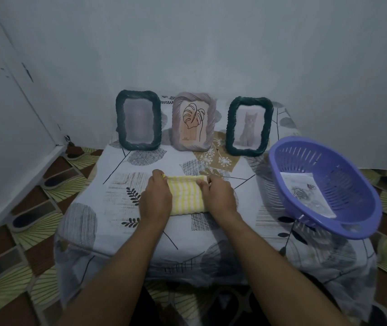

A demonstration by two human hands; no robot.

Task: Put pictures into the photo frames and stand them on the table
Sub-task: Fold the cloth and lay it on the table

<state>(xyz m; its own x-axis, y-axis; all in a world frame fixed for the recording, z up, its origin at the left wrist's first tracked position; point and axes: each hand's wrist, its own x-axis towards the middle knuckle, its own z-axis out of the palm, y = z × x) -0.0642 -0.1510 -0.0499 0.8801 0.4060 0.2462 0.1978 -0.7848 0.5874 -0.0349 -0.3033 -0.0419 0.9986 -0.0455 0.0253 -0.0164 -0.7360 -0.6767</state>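
Observation:
Three photo frames stand upright along the back of the table. The left dark green frame (pixel 138 123) holds a blurred picture. The middle mauve frame (pixel 194 121) shows a leaf line drawing. The right dark green frame (pixel 249 126) shows a cat. In the middle of the table lies a folded yellow-and-white striped cloth (pixel 186 195). My left hand (pixel 156 196) pinches its far left corner, and my right hand (pixel 218 195) pinches its far right corner. Both hands rest on the cloth's sides.
A purple slotted basket (pixel 343 161) sits tilted at the table's right edge with a printed picture (pixel 306 192) inside. The table (pixel 107 217) wears a leaf-patterned cloth. A pale wall stands close behind the frames; patterned floor surrounds the table.

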